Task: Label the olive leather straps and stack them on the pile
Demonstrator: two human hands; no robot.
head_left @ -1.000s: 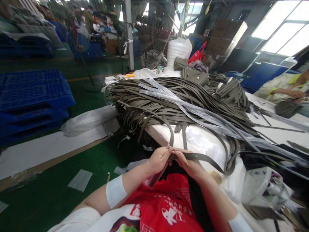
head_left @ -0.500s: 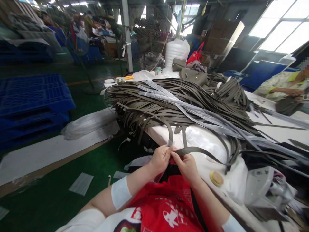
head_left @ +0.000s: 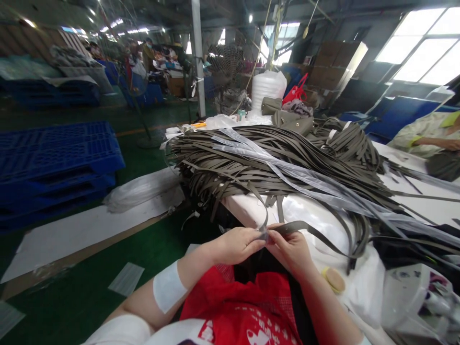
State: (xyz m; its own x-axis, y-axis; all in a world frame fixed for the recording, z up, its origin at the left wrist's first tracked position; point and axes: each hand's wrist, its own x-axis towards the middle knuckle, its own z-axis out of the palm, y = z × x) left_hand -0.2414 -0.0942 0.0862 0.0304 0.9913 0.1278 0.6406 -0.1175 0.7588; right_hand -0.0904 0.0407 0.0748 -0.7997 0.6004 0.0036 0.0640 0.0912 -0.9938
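In front of my red apron, my left hand and my right hand meet fingertip to fingertip. Both pinch a dark olive strap, which arches away to the right from my right fingers. Its other stretch rises from my left fingers toward the strap pile. A small clear plastic piece sits around or against the strap at my left fingertips; exactly how it is attached cannot be made out. Long clear plastic strips lie across the pile.
The pile covers much of the white table. On its near side are a round yellow-rimmed item and a white bin. Blue pallets stand at left. Another person's sleeve shows at the right.
The view has shifted, so everything sits lower and further right. My left hand has turned flatter, and the clear piece is now down at its fingertips. Both hands keep pinching the strap.
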